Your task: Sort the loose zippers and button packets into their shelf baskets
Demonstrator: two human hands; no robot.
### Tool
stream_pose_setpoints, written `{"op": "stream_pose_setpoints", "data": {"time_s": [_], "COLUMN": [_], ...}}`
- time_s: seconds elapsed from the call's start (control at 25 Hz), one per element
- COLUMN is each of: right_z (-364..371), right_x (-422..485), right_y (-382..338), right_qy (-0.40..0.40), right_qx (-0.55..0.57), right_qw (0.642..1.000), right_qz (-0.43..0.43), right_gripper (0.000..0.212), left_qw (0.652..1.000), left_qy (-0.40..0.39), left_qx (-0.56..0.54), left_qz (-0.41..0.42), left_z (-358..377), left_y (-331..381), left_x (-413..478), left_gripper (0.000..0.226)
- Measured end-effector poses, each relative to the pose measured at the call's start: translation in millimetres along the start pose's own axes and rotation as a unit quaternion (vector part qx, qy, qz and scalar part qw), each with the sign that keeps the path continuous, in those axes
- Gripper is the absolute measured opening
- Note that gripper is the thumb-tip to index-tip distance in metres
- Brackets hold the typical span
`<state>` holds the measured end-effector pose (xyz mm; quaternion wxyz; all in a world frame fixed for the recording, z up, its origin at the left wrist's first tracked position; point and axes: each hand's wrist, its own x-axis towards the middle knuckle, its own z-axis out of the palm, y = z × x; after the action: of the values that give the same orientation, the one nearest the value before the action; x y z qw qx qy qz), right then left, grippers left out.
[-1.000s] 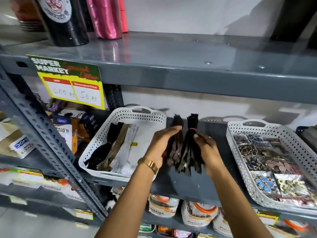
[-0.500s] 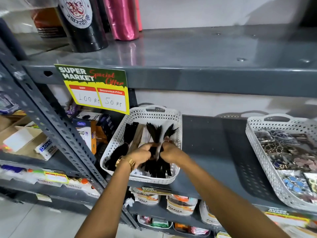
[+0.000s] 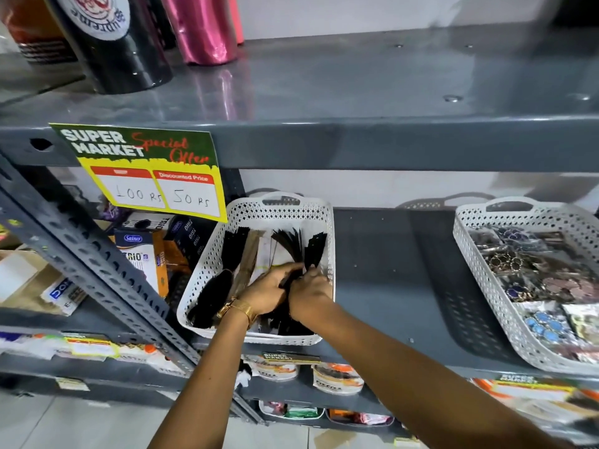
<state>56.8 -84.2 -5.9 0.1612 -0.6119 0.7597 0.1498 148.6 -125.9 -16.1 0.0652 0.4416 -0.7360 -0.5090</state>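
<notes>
A white perforated basket (image 3: 282, 209) on the grey shelf holds black, brown and white zippers. Both hands are inside it, over its right half. My left hand (image 3: 264, 291) and my right hand (image 3: 309, 294) together grip bundles of black zippers (image 3: 293, 244), whose ends fan upward above the fingers and trail down toward the basket's front wall. A gold watch sits on the left wrist. A second white basket (image 3: 466, 234) at the right holds several packets of decorative buttons (image 3: 544, 283).
The grey shelf (image 3: 392, 273) lies bare between the two baskets. A yellow price sign (image 3: 146, 170) hangs from the upper shelf edge. Boxes (image 3: 142, 257) stand left of the zipper basket behind a slanted metal upright (image 3: 94, 273). Rolls stand on the top shelf.
Both hands carried the black zipper bundles left from the open shelf into the zipper basket and lowered them further in. The camera view moved closer.
</notes>
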Motion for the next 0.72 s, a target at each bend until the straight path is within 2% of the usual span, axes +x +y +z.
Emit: {"op": "stream_pose_setpoints", "data": {"time_s": [0.08,0.16,0.24,0.32,0.4,0.56,0.72], "right_z": [2.8,5.0,8.2,8.7,9.6,13.3,6.5], "right_x": [1.2,4.1,6.4,8.1,7.8,3.7,-8.3], "right_y": [-0.3,0.8,0.9,0.4,0.4,-1.8,-0.9], "right_qy": [0.031,0.053,0.060,0.066,0.070,0.073,0.095], "right_qx": [-0.032,-0.052,-0.065,-0.072,-0.090,-0.152,-0.132], "right_qw": [0.999,0.997,0.996,0.995,0.993,0.986,0.986], "right_qz": [-0.004,-0.004,-0.003,-0.002,-0.007,-0.007,-0.026], "right_gripper": [0.067,0.063,0.059,0.057,0.056,0.053,0.042], "left_qw": [0.999,0.999,0.997,0.964,0.923,0.863,0.830], "left_qy": [0.031,0.042,0.035,0.038,0.028,0.025,0.026], "left_qx": [-0.001,-0.008,0.064,0.252,0.371,0.495,0.547], "left_qz": [0.008,0.002,-0.020,-0.081,-0.095,-0.099,-0.108], "left_z": [-1.0,-2.5,-2.6,-1.6,3.4,10.4,-1.7], "left_y": [3.4,1.4,-0.1,-2.7,-5.9,-16.9,-11.9], "left_x": [-1.3,-4.3,-4.2,1.4,10.4,16.5,1.8], "left_gripper": [0.076,0.076,0.070,0.068,0.071,0.087,0.095]}}
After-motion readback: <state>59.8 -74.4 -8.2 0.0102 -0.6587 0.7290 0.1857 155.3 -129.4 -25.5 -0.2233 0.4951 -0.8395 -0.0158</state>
